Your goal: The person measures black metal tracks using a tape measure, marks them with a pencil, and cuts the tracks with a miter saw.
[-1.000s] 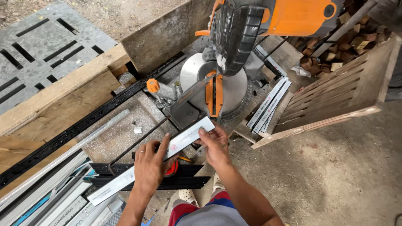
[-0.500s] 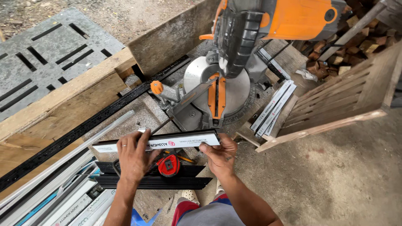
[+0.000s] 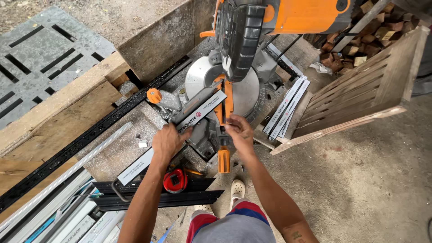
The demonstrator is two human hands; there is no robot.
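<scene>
A long, flat aluminium profile (image 3: pixel 180 131) — white-filmed on its face, dark along one edge — lies diagonally across the round metal table of the miter saw (image 3: pixel 234 67), its upper end beside the orange blade slot. The left hand (image 3: pixel 167 143) presses down on the profile's middle, fingers curled over its edge. The right hand (image 3: pixel 238 131) rests just beside the profile at the saw's base, fingers bent and narrow; whether they grip anything I cannot tell. The saw's ribbed black motor housing and orange guard hang above. Near the left wrist sits a round red tape measure (image 3: pixel 175 181) on black channelled rails (image 3: pixel 162 198). A slatted wooden pallet (image 3: pixel 360 103) leans to the right — rough, pale planks on dusty concrete.
</scene>
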